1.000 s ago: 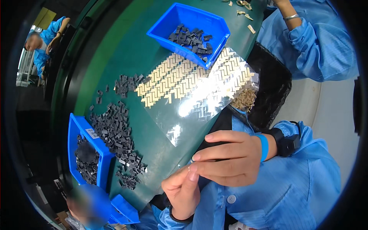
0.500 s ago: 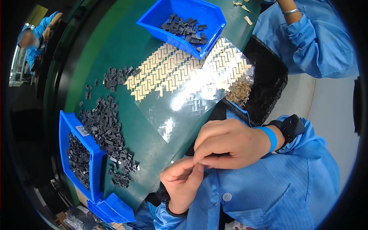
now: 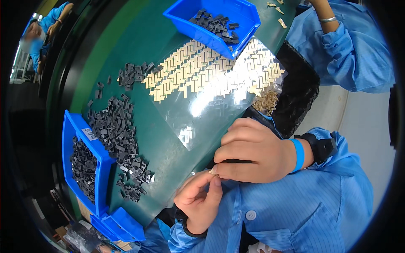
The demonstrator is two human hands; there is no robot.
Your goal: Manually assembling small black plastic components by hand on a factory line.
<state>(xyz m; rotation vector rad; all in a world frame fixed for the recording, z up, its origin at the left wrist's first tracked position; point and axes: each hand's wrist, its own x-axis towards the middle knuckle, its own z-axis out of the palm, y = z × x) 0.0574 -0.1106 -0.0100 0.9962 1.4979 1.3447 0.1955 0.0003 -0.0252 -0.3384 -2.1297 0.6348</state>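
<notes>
My left hand and my right hand meet in front of my body, near the table's edge. A small cream-coloured piece shows at the right hand's fingertips, against the left fingers. The left thumb and forefinger are pinched together; what lies between them is hidden. Beyond the hands, a clear sheet lies on the green table, bearing rows of cream adhesive-looking pieces. Many small dark grey parts are heaped to its left.
A blue bin with dark grey parts overlaps the sheet's far edge. Another blue bin of parts stands at left, with blue trays below. A black bag and pale scraps are at right. A co-worker's sleeve is beyond.
The cream piece now shows at my fingertips, where it was hidden before. My right hand's upper fingers have lifted and spread slightly. The view has shifted a little.
</notes>
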